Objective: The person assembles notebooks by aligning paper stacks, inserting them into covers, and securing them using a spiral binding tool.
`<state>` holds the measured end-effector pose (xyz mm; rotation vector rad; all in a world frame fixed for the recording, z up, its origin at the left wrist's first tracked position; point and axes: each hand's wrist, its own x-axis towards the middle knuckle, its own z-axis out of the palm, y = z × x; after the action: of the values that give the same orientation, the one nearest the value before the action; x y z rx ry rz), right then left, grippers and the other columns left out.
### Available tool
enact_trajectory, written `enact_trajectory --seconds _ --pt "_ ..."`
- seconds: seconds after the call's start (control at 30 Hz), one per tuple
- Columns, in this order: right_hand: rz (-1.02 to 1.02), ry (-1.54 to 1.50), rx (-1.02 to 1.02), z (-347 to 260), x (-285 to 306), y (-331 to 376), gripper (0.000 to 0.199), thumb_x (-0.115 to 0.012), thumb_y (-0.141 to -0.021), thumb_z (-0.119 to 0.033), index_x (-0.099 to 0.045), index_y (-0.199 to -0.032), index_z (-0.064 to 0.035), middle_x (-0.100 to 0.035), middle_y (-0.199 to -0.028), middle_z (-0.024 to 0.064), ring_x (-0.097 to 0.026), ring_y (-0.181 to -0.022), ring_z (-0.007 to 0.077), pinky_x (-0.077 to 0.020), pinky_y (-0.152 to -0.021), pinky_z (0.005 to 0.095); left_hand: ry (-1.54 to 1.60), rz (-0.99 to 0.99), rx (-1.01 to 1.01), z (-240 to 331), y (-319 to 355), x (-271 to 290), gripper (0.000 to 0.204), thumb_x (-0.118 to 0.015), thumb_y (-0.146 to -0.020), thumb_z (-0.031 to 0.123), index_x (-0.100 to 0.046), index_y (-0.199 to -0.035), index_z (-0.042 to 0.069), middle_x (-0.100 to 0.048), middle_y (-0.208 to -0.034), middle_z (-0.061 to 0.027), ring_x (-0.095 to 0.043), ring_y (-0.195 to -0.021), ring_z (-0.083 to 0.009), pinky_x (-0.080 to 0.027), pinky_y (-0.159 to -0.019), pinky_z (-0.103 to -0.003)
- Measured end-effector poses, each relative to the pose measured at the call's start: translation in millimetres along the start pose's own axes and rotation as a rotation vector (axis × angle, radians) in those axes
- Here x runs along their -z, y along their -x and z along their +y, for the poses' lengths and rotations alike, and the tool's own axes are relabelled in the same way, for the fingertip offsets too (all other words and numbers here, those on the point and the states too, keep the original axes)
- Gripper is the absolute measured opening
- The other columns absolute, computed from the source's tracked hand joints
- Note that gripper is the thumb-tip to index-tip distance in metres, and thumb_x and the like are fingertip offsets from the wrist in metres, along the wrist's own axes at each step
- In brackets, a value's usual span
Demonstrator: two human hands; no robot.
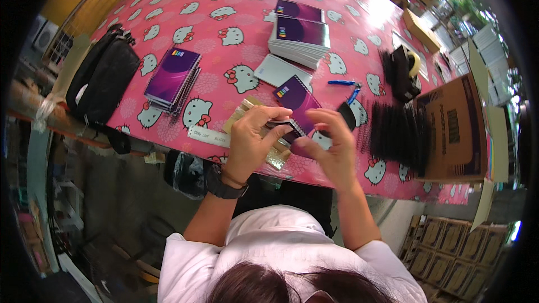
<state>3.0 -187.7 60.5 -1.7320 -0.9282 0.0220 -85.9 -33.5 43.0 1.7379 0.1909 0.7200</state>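
A purple notebook [293,94] with punched holes along its edge lies between my hands, near the table's front edge. My left hand [250,134] pinches the notebook's near end between thumb and fingers. At the notebook's right side is my right hand [336,146], its thumb and fingers curved and apart, slightly blurred; nothing shows between them. Whether its fingertips touch the edge I cannot tell. Beneath my left hand lie a gold-coloured piece [276,158] and a pale labelled strip [209,136]. Blue-handled pliers [353,94] rest beyond my right hand.
Bound purple notebooks [173,78] are stacked at left, beside a black bag [104,76]. Farther back stands a thick notebook pile [300,39], with a white punched pad [282,70] before it. Black binding coils [396,134], a tape dispenser [404,73] and a cardboard box [455,129] occupy the right.
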Motion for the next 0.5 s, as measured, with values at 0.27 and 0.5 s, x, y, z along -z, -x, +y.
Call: enact_trajectory --seconds 0.27,0.5 --pt "0.049 -0.3 -0.198 11 -17 10 0.021 -0.075 -0.078 -0.004 -0.065 -0.096 0.0006 -0.061 -0.085 0.0064 -0.06 -0.074 0.0115 -0.0487 -0.067 0.0248 0.086 -0.034 -0.076 -4 4 -9 0.015 -0.072 -0.078 -0.001 -0.068 -0.091 0.002 -0.067 -0.089 -0.0074 -0.066 -0.078 -0.0139 -0.053 -0.068 -0.026" --pt "-0.02 0.061 -0.002 7 -5 7 0.016 -0.074 -0.079 -0.007 -0.063 -0.088 0.0007 -0.057 -0.077 0.0085 -0.058 -0.069 0.0161 -0.0465 -0.063 0.0273 0.177 -0.041 -0.032 -7 13 -15 0.011 -0.071 -0.08 -0.001 -0.066 -0.089 0.002 -0.068 -0.091 -0.0095 -0.065 -0.085 -0.0138 -0.052 -0.076 -0.027"
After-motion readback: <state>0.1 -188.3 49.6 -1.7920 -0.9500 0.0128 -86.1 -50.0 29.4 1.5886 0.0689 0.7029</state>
